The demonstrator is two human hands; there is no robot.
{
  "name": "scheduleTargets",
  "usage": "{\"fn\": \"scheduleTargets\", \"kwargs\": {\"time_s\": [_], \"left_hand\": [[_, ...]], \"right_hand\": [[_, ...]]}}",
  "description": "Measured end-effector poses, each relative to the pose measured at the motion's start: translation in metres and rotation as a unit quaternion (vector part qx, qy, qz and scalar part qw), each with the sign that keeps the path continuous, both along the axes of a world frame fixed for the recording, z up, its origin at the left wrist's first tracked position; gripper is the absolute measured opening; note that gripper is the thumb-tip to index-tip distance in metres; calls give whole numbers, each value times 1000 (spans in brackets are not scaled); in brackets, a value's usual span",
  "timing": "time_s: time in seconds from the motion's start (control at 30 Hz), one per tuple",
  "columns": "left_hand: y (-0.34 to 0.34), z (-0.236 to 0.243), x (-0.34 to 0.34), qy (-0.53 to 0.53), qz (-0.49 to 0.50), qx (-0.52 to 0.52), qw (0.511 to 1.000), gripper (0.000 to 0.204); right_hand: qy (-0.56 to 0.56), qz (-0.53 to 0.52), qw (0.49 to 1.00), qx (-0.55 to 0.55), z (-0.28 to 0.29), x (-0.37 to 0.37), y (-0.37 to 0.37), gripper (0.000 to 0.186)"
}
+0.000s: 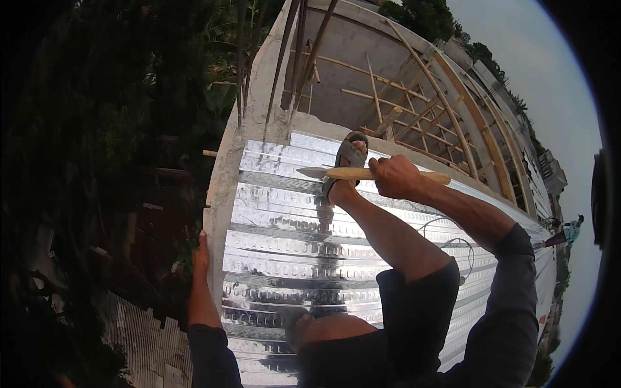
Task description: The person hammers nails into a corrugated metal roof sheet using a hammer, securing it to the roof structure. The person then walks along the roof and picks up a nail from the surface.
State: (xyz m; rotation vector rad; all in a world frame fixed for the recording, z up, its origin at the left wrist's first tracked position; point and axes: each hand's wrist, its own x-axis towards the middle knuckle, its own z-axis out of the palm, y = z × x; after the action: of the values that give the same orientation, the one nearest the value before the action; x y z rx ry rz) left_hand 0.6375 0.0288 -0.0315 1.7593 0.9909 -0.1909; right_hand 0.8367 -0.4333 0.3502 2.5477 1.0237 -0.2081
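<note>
1. Right hand [396,176] is clenched tight round the wooden handle of a trowel [362,173], blade pointing left above the sandalled foot [346,165].
2. Left hand [200,253] lies flat, fingers open, gripping nothing, on the concrete edge [223,187], apparently for balance.
3. Ribbed metal decking [291,252] carries the crouched person.

Head view, steeply down over metal decking [291,252]
</note>
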Motion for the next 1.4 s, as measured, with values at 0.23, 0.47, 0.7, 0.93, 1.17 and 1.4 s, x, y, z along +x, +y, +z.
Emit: {"fn": "scheduleTargets", "kwargs": {"time_s": [0.23,0.47,0.7,0.93,1.17,1.4], "left_hand": [[6,12,-2,55,21,71,996,98],[-2,12,0,27,-3,36,999,101],[6,22,-5,25,10,248,968,69],[-159,106,-28,-219,-208,376,876,46],[-219,85,-29,-168,-264,369,875,54],[-222,84,-29,-145,-212,345,902,53]], "right_hand": [[-45,-53,997,-44,57,-21,-33,21],[107,-28,990,-93,27,6,-20,33],[324,-74,936,-117,-72,0,6,34],[395,-129,907,-71,-144,9,-24,55],[422,-160,890,-71,-171,46,-4,55],[458,-59,886,-43,-213,82,27,31]]}}
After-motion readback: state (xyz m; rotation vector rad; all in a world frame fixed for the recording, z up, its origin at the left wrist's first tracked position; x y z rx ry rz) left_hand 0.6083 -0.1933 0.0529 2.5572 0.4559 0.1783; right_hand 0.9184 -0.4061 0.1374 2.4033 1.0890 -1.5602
